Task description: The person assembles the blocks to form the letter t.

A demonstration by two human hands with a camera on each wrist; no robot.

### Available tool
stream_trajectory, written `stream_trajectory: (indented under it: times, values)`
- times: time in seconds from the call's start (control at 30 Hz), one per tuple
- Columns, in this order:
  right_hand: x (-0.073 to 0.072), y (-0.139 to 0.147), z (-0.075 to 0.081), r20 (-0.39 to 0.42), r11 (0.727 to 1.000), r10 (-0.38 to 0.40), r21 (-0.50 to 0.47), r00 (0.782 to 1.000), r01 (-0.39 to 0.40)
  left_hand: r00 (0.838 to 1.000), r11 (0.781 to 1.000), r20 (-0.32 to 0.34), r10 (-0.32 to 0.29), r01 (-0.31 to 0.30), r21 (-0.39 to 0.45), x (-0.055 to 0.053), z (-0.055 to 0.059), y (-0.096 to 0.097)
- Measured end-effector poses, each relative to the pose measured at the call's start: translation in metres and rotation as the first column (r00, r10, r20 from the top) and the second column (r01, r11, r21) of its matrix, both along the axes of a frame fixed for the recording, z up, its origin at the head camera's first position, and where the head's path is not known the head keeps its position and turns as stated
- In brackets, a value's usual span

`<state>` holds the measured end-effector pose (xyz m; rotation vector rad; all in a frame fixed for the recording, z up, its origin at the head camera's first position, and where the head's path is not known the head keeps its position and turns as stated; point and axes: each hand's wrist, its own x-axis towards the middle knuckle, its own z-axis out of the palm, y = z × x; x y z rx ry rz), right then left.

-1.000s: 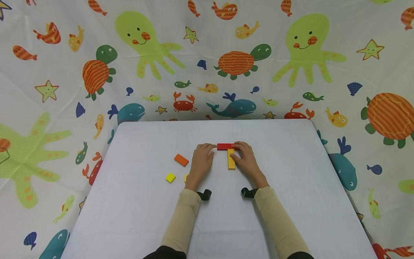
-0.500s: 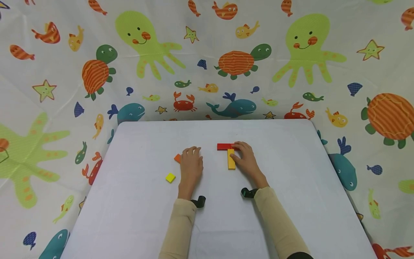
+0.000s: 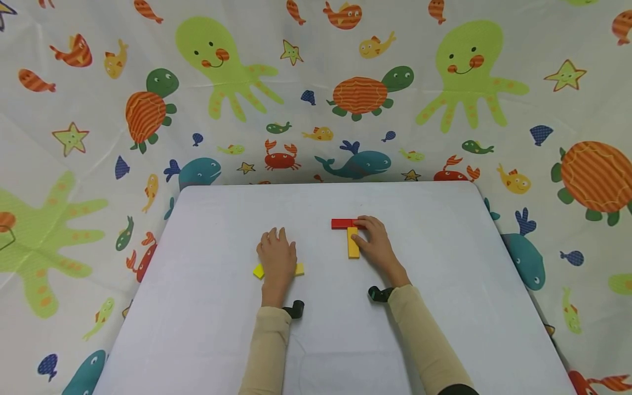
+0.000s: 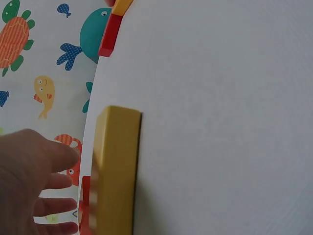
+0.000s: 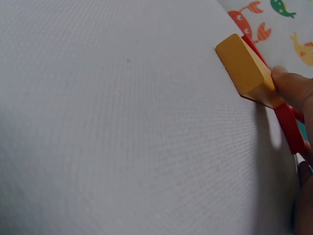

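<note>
My left hand [image 3: 277, 258] is low over the left part of the table, covering where an orange block lay. In the left wrist view its fingers are loosely extended, the tips close to an orange-red block [image 4: 85, 208] that shows behind a yellow block [image 4: 117, 166]. A small bright yellow block [image 3: 259, 271] peeks out on that hand's left. My right hand [image 3: 377, 244] holds a red block row [image 3: 342, 224] with its fingers and presses its thumb on an upright-lying yellow block [image 3: 353, 244] that meets the row in a T shape.
The white table [image 3: 207, 329] has its far edge against a sea-animal patterned cloth [image 3: 306, 49]. Black wrist cameras sit by the left cuff [image 3: 295, 309] and the right cuff [image 3: 379, 294].
My left hand has left the red row's left end and moved left and nearer, over the orange block. My right hand and the T of blocks have stayed in place.
</note>
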<state>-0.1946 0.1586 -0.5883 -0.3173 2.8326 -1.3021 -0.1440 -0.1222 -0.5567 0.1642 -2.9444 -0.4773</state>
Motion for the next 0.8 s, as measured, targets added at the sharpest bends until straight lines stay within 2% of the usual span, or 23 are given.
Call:
stream_trajectory:
  times: [0.2, 0.33, 0.53, 0.8]
  values:
    - [0.001, -0.001, 0.001, 0.002, 1.000, 0.000, 0.000, 1.000, 0.000, 0.999, 1.000, 0.029, 0.015, -0.015, -0.002, 0.003, -0.004, -0.010]
    - [0.000, 0.000, 0.001, 0.003, 1.000, 0.002, 0.000, 1.000, -0.002, 0.998, 1.000, 0.059, 0.011, -0.012, 0.011, 0.006, -0.003, -0.014]
    - [0.000, 0.000, -0.001, -0.003, 1.000, 0.002, 0.004, 1.000, -0.002, 0.996, 0.999, 0.092, 0.010, -0.014, 0.035, 0.003, -0.007, -0.021]
    - [-0.001, 0.000, 0.001, 0.007, 1.000, 0.001, 0.006, 1.000, -0.001, 0.996, 0.998, 0.084, -0.008, 0.003, 0.066, 0.003, -0.007, -0.028]
